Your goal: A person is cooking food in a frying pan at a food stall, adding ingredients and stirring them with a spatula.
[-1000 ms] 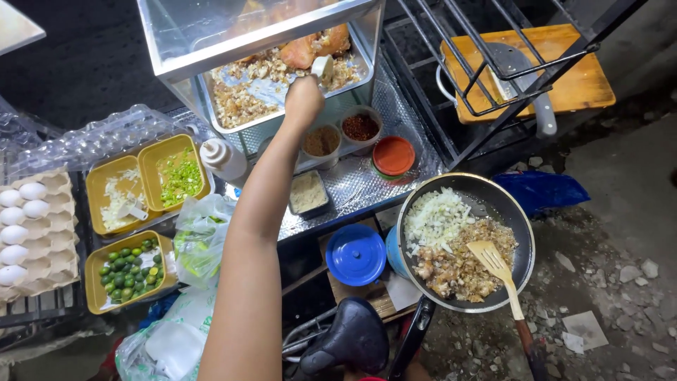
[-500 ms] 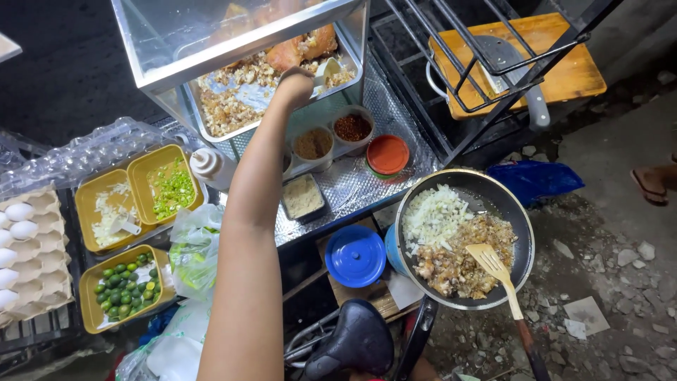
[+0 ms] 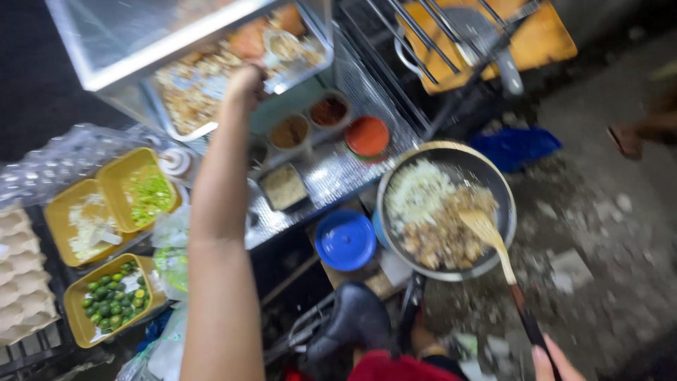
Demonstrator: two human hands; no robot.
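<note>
At the upper centre of the frame the left hand (image 3: 245,83) is curled over the food tray (image 3: 211,85), fingers narrowed and touching its contents, while the spatula handle (image 3: 525,317) is gripped lower right by the right hand (image 3: 557,361).

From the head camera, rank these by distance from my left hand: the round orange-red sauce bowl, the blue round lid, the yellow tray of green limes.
From the left hand:
1. Round orange-red sauce bowl, to its right.
2. Blue round lid, lower right.
3. Yellow tray of green limes, far lower left.

The left hand (image 3: 245,83) reached up to the metal tray (image 3: 185,106) of food. The right hand (image 3: 553,363) held a wooden spoon (image 3: 486,233) resting in the pan (image 3: 446,210) of rice.
</note>
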